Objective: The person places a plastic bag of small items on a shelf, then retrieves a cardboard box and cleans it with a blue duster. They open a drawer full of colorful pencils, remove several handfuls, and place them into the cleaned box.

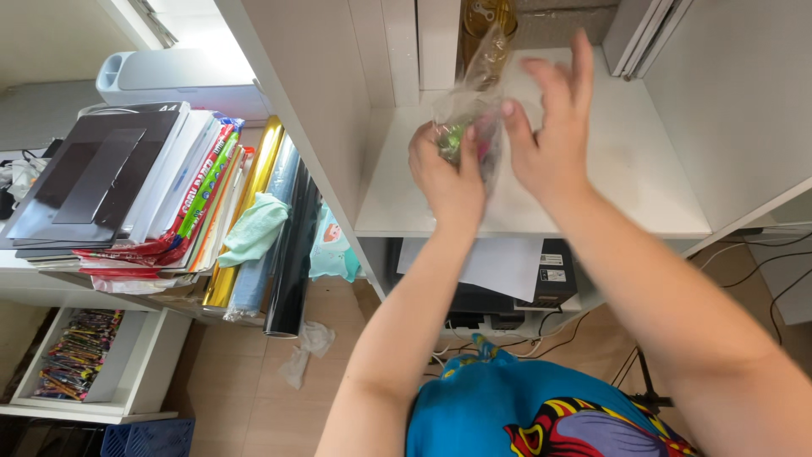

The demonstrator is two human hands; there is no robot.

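From the head view, both arms reach up over a white shelf (592,203) set in a pale cabinet. The left hand (447,173) grips a clear bag (470,106) from below, its fingers (468,151) clamped together around the bunched lower part, where something green and pink shows through the plastic. What that is I cannot tell. The bag rises crinkled above the fist, just over the shelf's surface, with an amber bottle (486,19) standing behind it at the back of the shelf.

The right hand (550,135) sits just beside the bag on its other side. Its fingers (582,63) are spread apart and raised, while the thumb presses against the plastic near the left hand.

Under the shelf a black printer (541,292) holds a white sheet (491,262), with cables trailing on the wooden floor. To the left, a stack of folders (127,186) and papers lies on a lower ledge, and rolls of foil (254,211) lean against it, gold, blue and black, with a mint cloth (254,227) draped over them. Lower left, a white tray (148,364) holds coloured bits.
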